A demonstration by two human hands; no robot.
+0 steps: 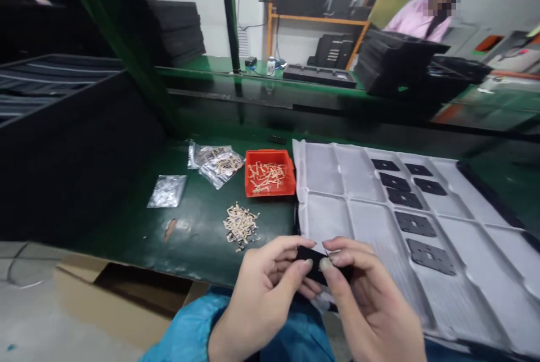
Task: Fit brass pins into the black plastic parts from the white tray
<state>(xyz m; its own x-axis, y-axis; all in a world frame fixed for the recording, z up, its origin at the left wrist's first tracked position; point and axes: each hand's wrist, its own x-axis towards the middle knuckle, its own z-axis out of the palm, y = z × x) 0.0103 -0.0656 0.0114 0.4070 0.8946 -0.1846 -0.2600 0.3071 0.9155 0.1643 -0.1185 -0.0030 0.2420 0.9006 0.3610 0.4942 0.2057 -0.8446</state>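
Between both hands, just in front of the table edge, is a flat black plate. My left hand grips its left end, thumb on top and fingers beneath. My right hand pinches the right end, with thumb and forefinger close together over its face; any small part between them is too small to make out. Beyond my left hand lies a loose pile of small cream-coloured parts. Behind the pile, a red bin holds thin cream strips.
A white compartmented tray on the right carries several black plates. Plastic bags of parts and a silvery bag lie left. Black stacked trays flank the left side; a cardboard box stands below. Another person is across the bench.
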